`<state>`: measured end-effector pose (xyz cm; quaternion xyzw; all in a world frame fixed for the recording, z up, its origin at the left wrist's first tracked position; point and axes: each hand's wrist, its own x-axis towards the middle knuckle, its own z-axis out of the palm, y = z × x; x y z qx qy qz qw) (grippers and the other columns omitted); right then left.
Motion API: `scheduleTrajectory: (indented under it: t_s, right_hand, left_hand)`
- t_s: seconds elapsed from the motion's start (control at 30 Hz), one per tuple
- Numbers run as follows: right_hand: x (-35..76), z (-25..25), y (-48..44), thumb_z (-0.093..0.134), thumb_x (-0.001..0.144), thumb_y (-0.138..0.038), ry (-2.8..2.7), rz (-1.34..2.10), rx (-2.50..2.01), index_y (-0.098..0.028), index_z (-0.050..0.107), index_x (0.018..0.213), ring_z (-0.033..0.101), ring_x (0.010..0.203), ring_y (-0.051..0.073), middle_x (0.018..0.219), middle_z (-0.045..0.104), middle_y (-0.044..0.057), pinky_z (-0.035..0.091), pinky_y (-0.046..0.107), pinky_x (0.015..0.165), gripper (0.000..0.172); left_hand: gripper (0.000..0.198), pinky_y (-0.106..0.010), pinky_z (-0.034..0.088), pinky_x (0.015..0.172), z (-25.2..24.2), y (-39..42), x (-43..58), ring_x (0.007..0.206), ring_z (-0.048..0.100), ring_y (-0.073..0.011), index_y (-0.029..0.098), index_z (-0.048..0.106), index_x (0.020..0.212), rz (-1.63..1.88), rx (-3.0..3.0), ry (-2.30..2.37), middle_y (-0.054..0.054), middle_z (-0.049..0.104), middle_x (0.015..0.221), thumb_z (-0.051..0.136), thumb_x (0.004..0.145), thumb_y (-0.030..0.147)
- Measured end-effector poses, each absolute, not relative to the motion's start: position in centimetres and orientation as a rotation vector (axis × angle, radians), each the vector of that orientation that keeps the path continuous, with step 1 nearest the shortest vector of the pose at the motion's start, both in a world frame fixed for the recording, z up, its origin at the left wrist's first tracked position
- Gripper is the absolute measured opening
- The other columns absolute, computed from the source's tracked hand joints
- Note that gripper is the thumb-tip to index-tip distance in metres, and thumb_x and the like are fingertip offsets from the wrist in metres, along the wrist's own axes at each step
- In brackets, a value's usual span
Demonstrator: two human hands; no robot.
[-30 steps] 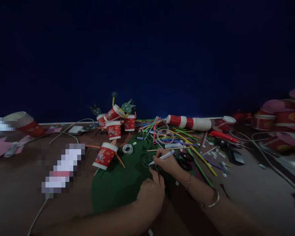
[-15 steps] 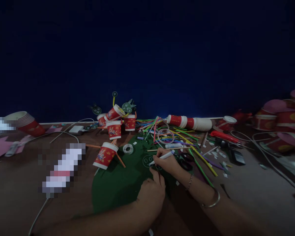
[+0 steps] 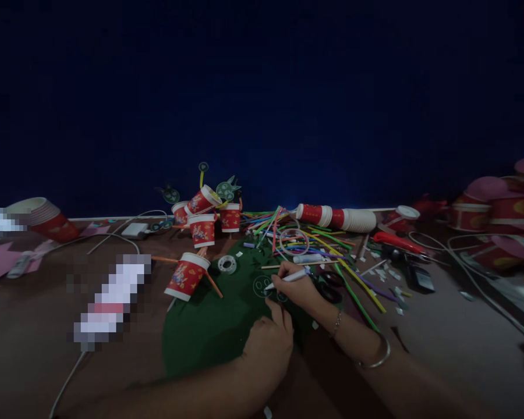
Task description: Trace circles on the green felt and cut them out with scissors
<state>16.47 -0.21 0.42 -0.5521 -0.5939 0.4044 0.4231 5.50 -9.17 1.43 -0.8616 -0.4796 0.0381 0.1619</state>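
Note:
My right hand (image 3: 296, 285) is closed around a white marker (image 3: 294, 276), its tip resting on a small face-like drawing (image 3: 262, 286) of pale lines with a round outline. The drawing lies on a large green paper (image 3: 205, 337). Just below it, my left hand (image 3: 271, 340) presses the paper with an outstretched index finger, while its other fingers are bent and partly hidden. Under my right hand, part of another pale outline shows. Black-handled scissors (image 3: 330, 286) lie right beside that hand.
Red paper cups (image 3: 187, 276) with straw legs stand left of a tape roll (image 3: 227, 265). Behind the hands spread colourful straws or pipe cleaners (image 3: 353, 267) and a lying cup stack (image 3: 336, 217). Paper scraps, a red-handled tool (image 3: 399, 242) and cables lie to the right.
The marker tip has shifted very slightly upward within the round drawing. My left hand stays in place on the green paper.

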Motion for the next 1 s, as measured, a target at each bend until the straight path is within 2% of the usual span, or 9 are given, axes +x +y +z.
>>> scheduleTrajectory:
  t_s: [0.6,0.83,1.0]
  right_hand:
    - [16.5,0.5,-0.3,0.055,0.067,-0.026,-1.562,0.954,-1.437,-0.021,0.044,0.056,0.046,0.043,0.01,0.043,0.051,-0.006,0.034,0.02,0.042,0.016]
    - [16.5,1.4,-0.2,0.055,0.07,-0.035,-1.308,1.097,-1.352,-0.022,0.04,0.056,0.043,0.038,0.01,0.04,0.049,-0.006,0.033,0.02,0.041,0.024]
    - [16.8,1.2,0.1,0.058,0.069,-0.036,-1.249,1.031,-1.323,-0.022,0.042,0.06,0.04,0.039,0.009,0.042,0.048,-0.006,0.031,0.021,0.041,0.023]
  left_hand:
    - [0.036,-0.026,0.047,0.042,1.3,-9.2,5.5,0.054,0.061,-0.0167,0.006,0.056,0.114,0.131,-2.468,-1.361,-0.029,0.057,0.111,0.049,0.082,0.02]
    - [0.035,-0.025,0.048,0.044,1.5,-9.2,5.5,0.055,0.062,-0.0163,0.006,0.057,0.113,0.133,-2.466,-1.373,-0.027,0.058,0.111,0.049,0.082,0.02]
    - [0.035,-0.025,0.048,0.044,1.5,-9.0,5.6,0.055,0.062,-0.0162,0.007,0.057,0.114,0.15,-2.47,-1.382,-0.028,0.058,0.112,0.049,0.083,0.021]
